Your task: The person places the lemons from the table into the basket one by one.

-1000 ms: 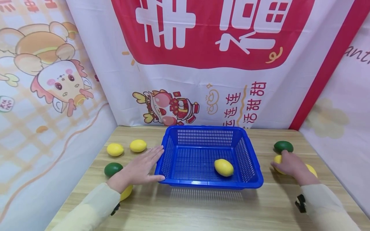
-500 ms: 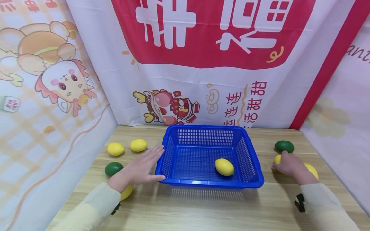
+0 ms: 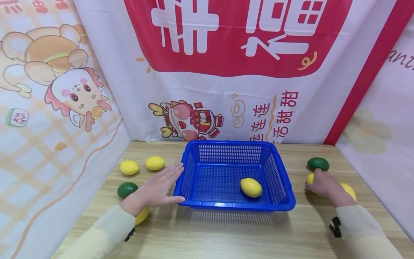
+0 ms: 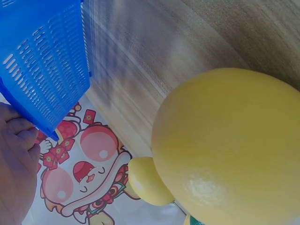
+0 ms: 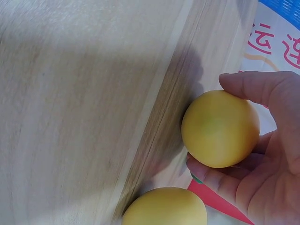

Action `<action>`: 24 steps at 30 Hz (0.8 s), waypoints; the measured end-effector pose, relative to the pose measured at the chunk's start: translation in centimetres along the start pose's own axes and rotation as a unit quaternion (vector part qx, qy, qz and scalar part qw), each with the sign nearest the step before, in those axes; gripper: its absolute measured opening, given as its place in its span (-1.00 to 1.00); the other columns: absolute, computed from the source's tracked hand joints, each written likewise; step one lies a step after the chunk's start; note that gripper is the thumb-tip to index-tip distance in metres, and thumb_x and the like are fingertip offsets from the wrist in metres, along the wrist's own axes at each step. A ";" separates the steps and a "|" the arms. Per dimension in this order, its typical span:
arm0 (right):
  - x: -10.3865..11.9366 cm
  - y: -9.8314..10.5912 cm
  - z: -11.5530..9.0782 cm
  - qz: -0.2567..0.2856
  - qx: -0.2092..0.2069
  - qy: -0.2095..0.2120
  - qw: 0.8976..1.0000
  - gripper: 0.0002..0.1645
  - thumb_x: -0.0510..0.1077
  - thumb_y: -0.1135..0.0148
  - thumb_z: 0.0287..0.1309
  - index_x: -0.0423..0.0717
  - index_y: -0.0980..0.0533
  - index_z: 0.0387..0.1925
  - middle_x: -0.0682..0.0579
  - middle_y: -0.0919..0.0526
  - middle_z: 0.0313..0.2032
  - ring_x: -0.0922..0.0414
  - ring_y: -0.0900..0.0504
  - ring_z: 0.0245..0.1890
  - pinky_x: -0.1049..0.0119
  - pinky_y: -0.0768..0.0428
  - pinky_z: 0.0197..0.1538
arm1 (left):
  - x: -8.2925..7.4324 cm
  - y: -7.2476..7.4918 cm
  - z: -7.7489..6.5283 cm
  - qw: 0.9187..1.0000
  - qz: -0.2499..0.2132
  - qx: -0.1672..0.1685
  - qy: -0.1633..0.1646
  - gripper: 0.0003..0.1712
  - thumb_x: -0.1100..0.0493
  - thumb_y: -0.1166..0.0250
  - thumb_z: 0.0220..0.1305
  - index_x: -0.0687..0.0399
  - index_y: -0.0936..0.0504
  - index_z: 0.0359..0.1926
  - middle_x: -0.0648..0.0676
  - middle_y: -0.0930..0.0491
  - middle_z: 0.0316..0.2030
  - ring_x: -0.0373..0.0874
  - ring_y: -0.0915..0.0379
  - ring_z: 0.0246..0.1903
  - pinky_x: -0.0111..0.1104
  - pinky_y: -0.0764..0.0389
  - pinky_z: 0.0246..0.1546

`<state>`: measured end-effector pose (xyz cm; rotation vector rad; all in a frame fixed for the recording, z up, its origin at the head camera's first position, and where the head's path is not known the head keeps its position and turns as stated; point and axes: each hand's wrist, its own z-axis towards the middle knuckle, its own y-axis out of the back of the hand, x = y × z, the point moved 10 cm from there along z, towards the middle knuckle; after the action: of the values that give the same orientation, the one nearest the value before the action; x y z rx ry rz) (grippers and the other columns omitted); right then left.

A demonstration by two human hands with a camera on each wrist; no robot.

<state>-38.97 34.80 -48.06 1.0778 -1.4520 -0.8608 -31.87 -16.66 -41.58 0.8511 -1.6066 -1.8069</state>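
Note:
A blue plastic basket (image 3: pixel 233 205) stands on the table with one lemon (image 3: pixel 251 187) inside. My left hand (image 3: pixel 153 189) rests its fairly straight fingers and thumb against the basket's left rim. At the right side, my right hand (image 3: pixel 326 185) holds a lemon (image 5: pixel 220 129) between thumb and fingers, as the right wrist view shows. Just behind that hand lies a dark green lemon-shaped fruit (image 3: pixel 318 164). Another lemon (image 3: pixel 348 191) sits beside the hand, partly hidden by it.
Two lemons, one left (image 3: pixel 129 167) and one right (image 3: pixel 155 163), lie left of the basket. A green fruit (image 3: pixel 127 189) and a partly hidden lemon (image 3: pixel 142 216) are by the left wrist. Printed cloths (image 3: pixel 226 82) border the wooden table (image 3: pixel 226 237).
The head view has shifted very slightly. Both hands, the basket and the fruit keep their places.

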 end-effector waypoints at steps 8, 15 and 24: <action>0.7 0.4 -0.3 -0.007 -0.006 0.012 1.000 -0.26 -0.09 -0.39 0.00 -0.60 -0.25 -0.07 -0.19 -0.43 -0.42 -0.10 -0.43 -0.43 0.02 -0.53 -0.32 | 0.0 0.0 0.0 1.000 -0.002 -0.001 -0.001 0.10 -0.41 -0.13 0.24 0.21 0.01 0.51 0.16 0.11 0.50 0.01 0.25 0.47 -0.07 0.02 0.42; 1.8 1.0 -1.1 -0.016 -0.043 0.048 0.998 -0.17 -0.11 -0.43 -0.01 -0.61 -0.21 0.05 -0.27 -0.44 -0.32 -0.14 -0.44 -0.37 -0.05 -0.54 -0.29 | 0.0 0.0 0.0 1.000 -0.001 0.000 0.000 0.10 -0.41 -0.12 0.24 0.21 0.00 0.51 0.16 0.10 0.50 0.02 0.24 0.47 -0.05 0.00 0.41; 3.7 2.4 -2.2 -0.031 -0.088 0.093 0.991 -0.14 -0.09 -0.42 0.05 -0.51 -0.20 0.18 -0.45 -0.40 -0.03 -0.25 -0.43 -0.17 -0.31 -0.48 -0.03 | 0.1 -0.1 0.0 1.000 0.000 0.002 0.001 0.11 -0.43 -0.10 0.24 0.20 0.01 0.51 0.15 0.10 0.51 0.02 0.24 0.47 -0.05 0.00 0.41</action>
<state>-37.26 32.16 -44.30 1.0455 -1.1707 -0.8905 -31.93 -16.72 -41.68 0.8557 -1.6089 -1.8033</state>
